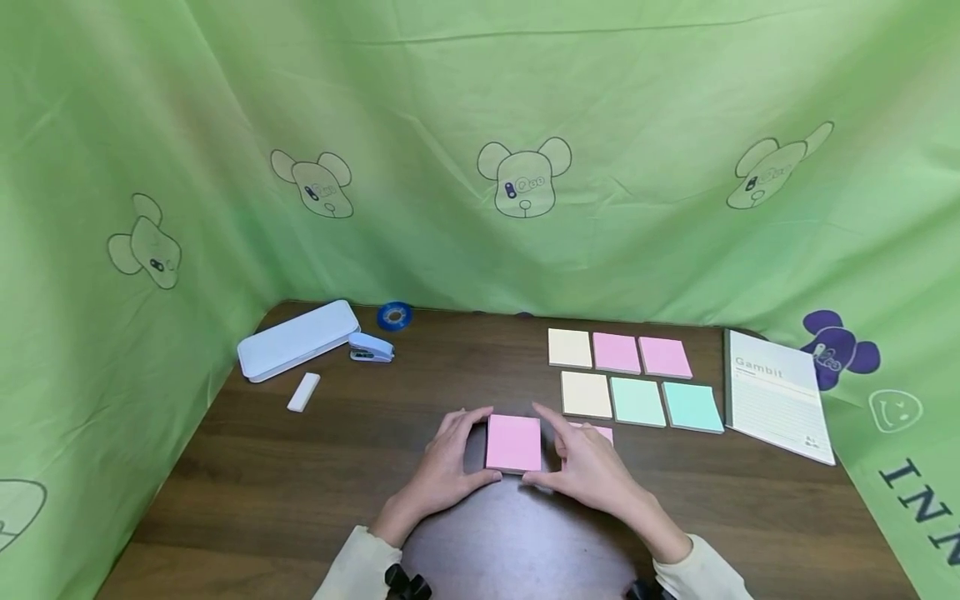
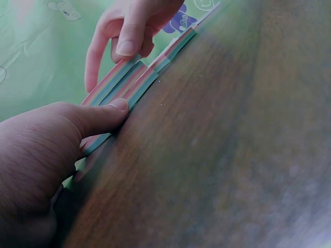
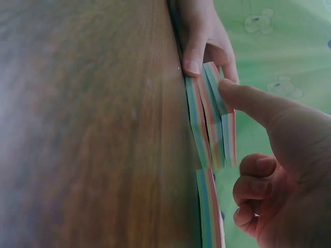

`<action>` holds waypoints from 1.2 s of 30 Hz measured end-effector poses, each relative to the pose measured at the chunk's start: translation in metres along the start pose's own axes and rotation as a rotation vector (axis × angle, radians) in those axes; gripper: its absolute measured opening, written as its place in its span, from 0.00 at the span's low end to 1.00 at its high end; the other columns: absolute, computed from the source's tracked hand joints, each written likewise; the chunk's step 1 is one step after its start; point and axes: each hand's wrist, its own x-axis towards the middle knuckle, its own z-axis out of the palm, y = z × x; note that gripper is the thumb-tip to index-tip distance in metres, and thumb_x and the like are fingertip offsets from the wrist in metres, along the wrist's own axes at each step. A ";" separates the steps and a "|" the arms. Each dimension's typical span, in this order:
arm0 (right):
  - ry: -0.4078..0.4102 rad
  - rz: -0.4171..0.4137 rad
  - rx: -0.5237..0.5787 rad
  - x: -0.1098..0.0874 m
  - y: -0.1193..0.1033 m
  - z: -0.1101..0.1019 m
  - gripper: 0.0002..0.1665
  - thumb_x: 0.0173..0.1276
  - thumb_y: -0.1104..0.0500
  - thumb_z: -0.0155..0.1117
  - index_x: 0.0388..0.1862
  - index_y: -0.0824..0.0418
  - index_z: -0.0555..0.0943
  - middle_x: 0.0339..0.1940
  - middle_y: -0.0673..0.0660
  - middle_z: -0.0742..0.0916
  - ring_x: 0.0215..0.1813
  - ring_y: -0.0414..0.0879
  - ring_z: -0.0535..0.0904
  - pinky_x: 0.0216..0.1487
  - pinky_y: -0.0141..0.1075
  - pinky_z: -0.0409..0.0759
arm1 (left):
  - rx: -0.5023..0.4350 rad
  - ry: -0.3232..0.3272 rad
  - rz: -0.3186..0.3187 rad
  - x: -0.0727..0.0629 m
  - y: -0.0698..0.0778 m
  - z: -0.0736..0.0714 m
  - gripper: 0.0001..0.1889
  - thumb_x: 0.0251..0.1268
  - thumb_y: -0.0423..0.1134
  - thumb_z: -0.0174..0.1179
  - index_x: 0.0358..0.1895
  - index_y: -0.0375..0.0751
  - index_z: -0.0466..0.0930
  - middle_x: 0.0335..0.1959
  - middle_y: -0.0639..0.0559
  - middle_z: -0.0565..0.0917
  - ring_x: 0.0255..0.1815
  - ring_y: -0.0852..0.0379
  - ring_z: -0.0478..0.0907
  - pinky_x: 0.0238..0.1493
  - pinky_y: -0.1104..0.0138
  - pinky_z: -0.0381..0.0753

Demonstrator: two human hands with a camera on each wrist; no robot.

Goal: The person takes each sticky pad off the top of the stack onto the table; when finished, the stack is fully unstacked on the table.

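Note:
A stack of square sticky note pads (image 1: 513, 443), pink on top, stands on the table between the two hands. The wrist views show striped sides, with the layers set unevenly. My left hand (image 1: 448, 467) holds the stack from the left, thumb (image 2: 120, 104) along the near side and fingers at the far side. From the right, my right hand (image 1: 588, 465) grips the uppermost pad (image 3: 216, 85), thumb (image 3: 232, 90) on its near edge and index finger stretched toward the far corner. The other right fingers are curled. Behind this hand lies another pink pad (image 1: 596, 431), partly hidden.
Two rows of sticky note pads, including a cream pad (image 1: 587, 394) and a teal pad (image 1: 693, 407), lie beyond the right hand. A notebook (image 1: 776, 396) is farther right. At the back left are a pale blue case (image 1: 298, 340), stapler (image 1: 371, 347), blue tape roll (image 1: 394, 316) and white eraser-like block (image 1: 303, 392).

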 end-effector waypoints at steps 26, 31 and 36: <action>0.028 0.037 0.001 -0.008 0.007 -0.013 0.49 0.52 0.46 0.94 0.69 0.59 0.81 0.20 0.33 0.69 0.29 0.32 0.64 0.45 0.39 0.73 | 0.000 -0.002 -0.009 0.000 0.000 0.001 0.47 0.64 0.44 0.84 0.84 0.47 0.67 0.79 0.48 0.76 0.84 0.37 0.63 0.78 0.33 0.68; 0.064 0.017 0.012 -0.021 0.021 -0.030 0.49 0.52 0.47 0.94 0.70 0.57 0.81 0.23 0.32 0.63 0.30 0.31 0.59 0.45 0.38 0.68 | 0.015 0.010 -0.006 0.000 0.000 0.001 0.47 0.64 0.44 0.84 0.83 0.46 0.68 0.79 0.47 0.76 0.83 0.37 0.64 0.76 0.33 0.70; 0.101 -0.033 0.023 -0.038 0.045 -0.045 0.48 0.51 0.52 0.94 0.70 0.55 0.81 0.27 0.31 0.61 0.32 0.31 0.57 0.44 0.34 0.63 | 0.021 0.014 0.010 0.000 -0.001 0.002 0.47 0.63 0.45 0.84 0.83 0.47 0.68 0.78 0.47 0.77 0.83 0.38 0.65 0.75 0.33 0.70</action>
